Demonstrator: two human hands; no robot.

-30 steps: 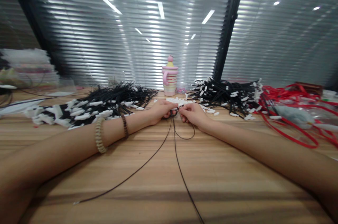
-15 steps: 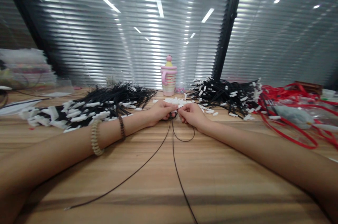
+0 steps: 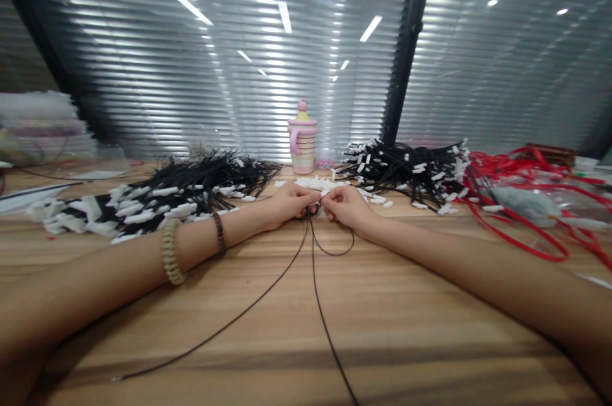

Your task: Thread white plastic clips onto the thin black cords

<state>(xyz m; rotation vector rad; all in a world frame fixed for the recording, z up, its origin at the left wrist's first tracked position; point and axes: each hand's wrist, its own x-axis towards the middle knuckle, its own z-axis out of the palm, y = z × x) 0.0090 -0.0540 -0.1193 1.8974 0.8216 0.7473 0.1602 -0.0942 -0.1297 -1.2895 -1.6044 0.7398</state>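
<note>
A thin black cord (image 3: 262,308) runs from between my hands toward me across the wooden table (image 3: 411,323), with two long strands and a small loop on the right. My left hand (image 3: 292,204) pinches the cord's gathered part between thumb and fingers. Close beside it, my right hand (image 3: 348,207) is also closed in a pinch on the cord, the fingertips of both nearly touching. The exact knot or fold between the fingers is too small and too covered to make out. Small white pieces (image 3: 310,183) lie just behind my fingers.
Black cords with white tips lie in a left pile (image 3: 191,186) and a right pile (image 3: 406,167). A pink-lidded cup (image 3: 303,141) stands behind my hands. Red straps (image 3: 521,237) and clear plastic bags are at the far right. Stacked clear containers (image 3: 45,122) stand far left.
The whole view has shifted slightly, so things appear a little further left. Both hands keep their pinch on the cord, with hardly any movement at the fingers.
</note>
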